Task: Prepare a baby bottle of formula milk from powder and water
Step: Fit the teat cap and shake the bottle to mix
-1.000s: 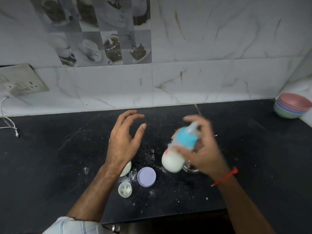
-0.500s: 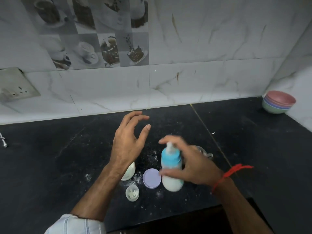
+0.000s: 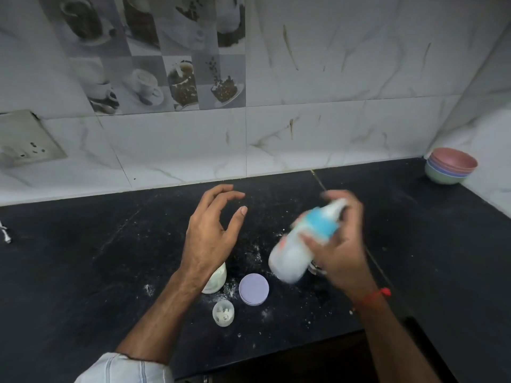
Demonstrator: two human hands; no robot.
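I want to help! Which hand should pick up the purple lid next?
Left. The left hand hovers open near the purple lid; the right hand grips the baby bottle.

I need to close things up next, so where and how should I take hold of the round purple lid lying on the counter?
Grip the purple lid by its rim, coming straight down from above with thumb and fingers on opposite edges. It lies flat on the black counter, a low disc, so only its edge offers purchase. The left hand hovers open nearby and seems best placed; the right hand holds the baby bottle.
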